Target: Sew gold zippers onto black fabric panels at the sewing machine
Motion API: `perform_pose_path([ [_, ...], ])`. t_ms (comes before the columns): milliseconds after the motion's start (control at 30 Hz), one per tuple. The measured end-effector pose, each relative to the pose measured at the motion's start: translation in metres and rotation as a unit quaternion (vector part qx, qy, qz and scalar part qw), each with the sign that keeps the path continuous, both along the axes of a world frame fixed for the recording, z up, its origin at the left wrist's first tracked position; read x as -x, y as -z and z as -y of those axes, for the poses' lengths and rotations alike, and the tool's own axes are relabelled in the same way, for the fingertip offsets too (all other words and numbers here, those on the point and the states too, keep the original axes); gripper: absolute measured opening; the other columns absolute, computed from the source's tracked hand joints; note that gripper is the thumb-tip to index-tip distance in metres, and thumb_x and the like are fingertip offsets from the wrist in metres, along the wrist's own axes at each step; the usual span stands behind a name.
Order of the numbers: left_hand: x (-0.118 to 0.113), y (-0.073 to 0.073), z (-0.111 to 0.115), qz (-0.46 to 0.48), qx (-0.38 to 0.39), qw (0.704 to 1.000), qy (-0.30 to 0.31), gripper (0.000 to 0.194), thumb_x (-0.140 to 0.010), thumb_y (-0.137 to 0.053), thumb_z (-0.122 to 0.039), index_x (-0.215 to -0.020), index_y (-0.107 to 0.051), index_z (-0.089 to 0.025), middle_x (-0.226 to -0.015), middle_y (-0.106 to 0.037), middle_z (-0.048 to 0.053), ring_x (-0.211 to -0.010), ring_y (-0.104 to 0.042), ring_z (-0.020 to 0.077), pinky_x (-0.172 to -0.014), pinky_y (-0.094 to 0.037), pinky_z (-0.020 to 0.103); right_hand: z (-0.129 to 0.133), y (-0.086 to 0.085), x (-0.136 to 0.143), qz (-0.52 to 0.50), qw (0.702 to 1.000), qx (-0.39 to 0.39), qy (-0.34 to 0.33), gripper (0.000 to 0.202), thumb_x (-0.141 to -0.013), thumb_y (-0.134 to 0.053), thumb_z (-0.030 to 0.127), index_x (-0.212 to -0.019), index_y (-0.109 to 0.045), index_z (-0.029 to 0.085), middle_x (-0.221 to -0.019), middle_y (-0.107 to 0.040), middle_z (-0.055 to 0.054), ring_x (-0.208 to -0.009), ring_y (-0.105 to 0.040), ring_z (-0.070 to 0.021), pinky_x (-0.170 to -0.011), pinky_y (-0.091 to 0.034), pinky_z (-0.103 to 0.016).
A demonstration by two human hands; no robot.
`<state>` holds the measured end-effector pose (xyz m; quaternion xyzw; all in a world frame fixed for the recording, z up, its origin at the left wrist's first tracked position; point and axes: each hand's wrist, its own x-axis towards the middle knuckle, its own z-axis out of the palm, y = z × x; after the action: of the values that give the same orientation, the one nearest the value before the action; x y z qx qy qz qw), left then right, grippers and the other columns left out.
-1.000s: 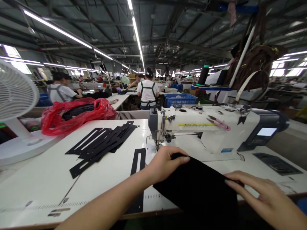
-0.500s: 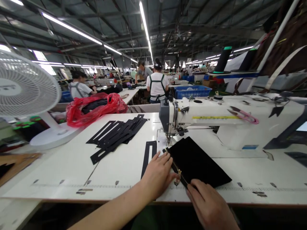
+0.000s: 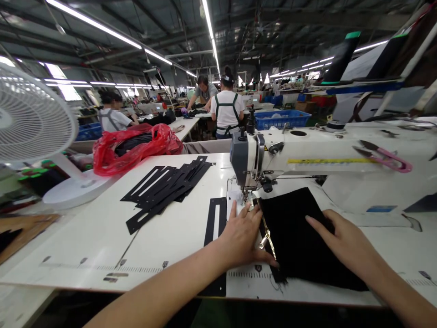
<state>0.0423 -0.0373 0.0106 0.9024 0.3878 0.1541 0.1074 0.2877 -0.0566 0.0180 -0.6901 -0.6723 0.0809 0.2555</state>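
Observation:
A black fabric panel (image 3: pixel 297 237) lies on the sewing table, with a gold-toothed zipper (image 3: pixel 272 246) along its left edge. The zipper's gold pull (image 3: pixel 264 240) hangs to the left of the teeth. My left hand (image 3: pixel 241 239) rests on the zipper side with fingers spread, its fingertips close to the presser foot (image 3: pixel 246 193) and its thumb near the zipper's lower end. At the panel's right edge, my right hand (image 3: pixel 350 241) has its thumb on top of the cloth and its other fingers curled at the edge, partly hidden.
The white sewing machine (image 3: pixel 314 150) stands beyond the panel, pink-handled snips (image 3: pixel 392 159) on its arm. Slotted black strips (image 3: pixel 167 187) lie piled at left; another slotted strip (image 3: pixel 210 223) is beside my left hand. A red plastic bag (image 3: pixel 136 148) and white fan (image 3: pixel 34 123) stand farther left.
My right hand has left the zipper's near end and moved to the panel's right edge. The panel has turned, its zipper edge pointing more toward me. My left thumb has shifted down along the zipper.

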Motion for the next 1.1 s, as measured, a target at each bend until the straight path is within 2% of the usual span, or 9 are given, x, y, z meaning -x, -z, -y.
perform_pose_path([
  [200, 0.002, -0.007, -0.009, -0.059, -0.013, 0.997, 0.046, 0.111, -0.059, -0.054, -0.081, -0.140, -0.024, -0.011, -0.141, -0.033, 0.020, -0.133, -0.018, 0.0405, -0.106, 0.003, 0.062, 0.006, 0.020, -0.018, 0.151, 0.988, -0.022, -0.015, 0.049, -0.087, -0.022, 0.060, -0.088, -0.050, 0.019, -0.053, -0.058, -0.006, -0.048, -0.059, -0.0283, -0.044, -0.039, -0.034],
  [300, 0.002, -0.010, -0.011, -0.066, -0.010, 0.996, 0.053, 0.111, -0.059, -0.055, -0.080, -0.141, -0.022, -0.012, -0.142, -0.032, 0.019, -0.133, -0.018, 0.0406, -0.106, 0.001, 0.061, 0.005, 0.016, -0.022, 0.260, 0.964, -0.042, -0.018, 0.059, -0.090, -0.013, 0.052, -0.095, -0.054, 0.010, -0.055, -0.058, -0.012, -0.050, -0.058, -0.0326, -0.043, -0.040, -0.039],
  [400, 0.001, -0.011, -0.014, -0.078, -0.001, 0.995, 0.061, 0.114, -0.058, -0.054, -0.080, -0.141, -0.021, -0.009, -0.144, -0.027, 0.020, -0.134, -0.013, 0.0409, -0.107, 0.001, 0.060, 0.001, -0.002, -0.002, 0.328, 0.925, -0.182, -0.055, 0.055, -0.093, -0.020, 0.038, -0.112, -0.053, -0.002, -0.095, -0.062, -0.027, -0.085, -0.060, -0.0386, -0.069, -0.046, -0.051],
  [467, 0.000, -0.011, -0.016, -0.095, 0.002, 0.994, 0.063, 0.117, -0.057, -0.054, -0.081, -0.139, -0.023, -0.004, -0.144, -0.024, 0.024, -0.134, -0.013, 0.0416, -0.107, 0.000, 0.059, -0.004, -0.006, 0.020, 0.299, 0.912, -0.237, -0.153, 0.046, -0.093, -0.028, 0.029, -0.120, -0.050, -0.001, -0.122, -0.052, -0.024, -0.113, -0.049, -0.0340, -0.092, -0.040, -0.050],
  [567, -0.001, -0.011, -0.018, -0.104, 0.006, 0.992, 0.066, 0.116, -0.059, -0.054, -0.079, -0.139, -0.023, -0.002, -0.144, -0.023, 0.025, -0.135, -0.012, 0.0406, -0.107, 0.002, 0.059, -0.013, 0.013, 0.044, 0.265, 0.909, -0.181, -0.266, 0.045, -0.094, -0.028, 0.026, -0.134, -0.038, 0.008, -0.136, -0.043, -0.015, -0.126, -0.038, -0.0246, -0.101, -0.034, -0.049],
  [733, 0.001, -0.011, -0.020, -0.073, 0.021, 0.995, 0.069, 0.113, -0.061, -0.056, -0.077, -0.141, -0.020, -0.005, -0.145, -0.021, 0.022, -0.136, -0.010, 0.0373, -0.107, 0.007, 0.057, -0.021, 0.051, 0.042, 0.223, 0.927, -0.093, -0.286, 0.051, -0.094, -0.031, 0.031, -0.142, -0.024, 0.015, -0.144, -0.029, -0.010, -0.133, -0.025, -0.0226, -0.106, -0.026, -0.052],
  [867, 0.029, -0.021, -0.012, -0.060, 0.055, 0.995, 0.062, 0.117, -0.057, -0.057, -0.079, -0.143, -0.016, -0.010, -0.148, -0.015, 0.019, -0.137, -0.009, 0.0341, -0.109, 0.002, 0.056, -0.021, 0.043, 0.036, 0.172, 0.934, -0.115, -0.291, 0.050, -0.094, -0.031, 0.031, -0.142, -0.024, 0.019, -0.143, -0.033, -0.009, -0.131, -0.030, -0.0235, -0.105, -0.026, -0.052],
  [967, 0.071, -0.030, 0.009, -0.068, 0.071, 0.995, 0.017, 0.114, -0.059, -0.057, -0.078, -0.144, -0.011, -0.017, -0.149, -0.012, 0.015, -0.137, -0.009, 0.0326, -0.110, -0.004, 0.056, -0.016, 0.023, 0.038, 0.122, 0.934, -0.150, -0.300, 0.038, -0.093, -0.037, 0.030, -0.128, -0.049, 0.021, -0.131, -0.048, -0.011, -0.120, -0.043, -0.0253, -0.099, -0.034, -0.049],
  [1100, 0.118, -0.028, 0.044, -0.115, 0.058, 0.992, -0.016, 0.114, -0.059, -0.058, -0.077, -0.145, -0.008, -0.020, -0.149, -0.009, 0.016, -0.137, -0.007, 0.0347, -0.109, -0.005, 0.057, -0.006, 0.004, 0.050, 0.086, 0.917, -0.063, -0.383, 0.027, -0.083, -0.058, 0.036, -0.108, -0.063, 0.026, -0.106, -0.053, -0.009, -0.098, -0.051, -0.0234, -0.084, -0.043, -0.042],
])
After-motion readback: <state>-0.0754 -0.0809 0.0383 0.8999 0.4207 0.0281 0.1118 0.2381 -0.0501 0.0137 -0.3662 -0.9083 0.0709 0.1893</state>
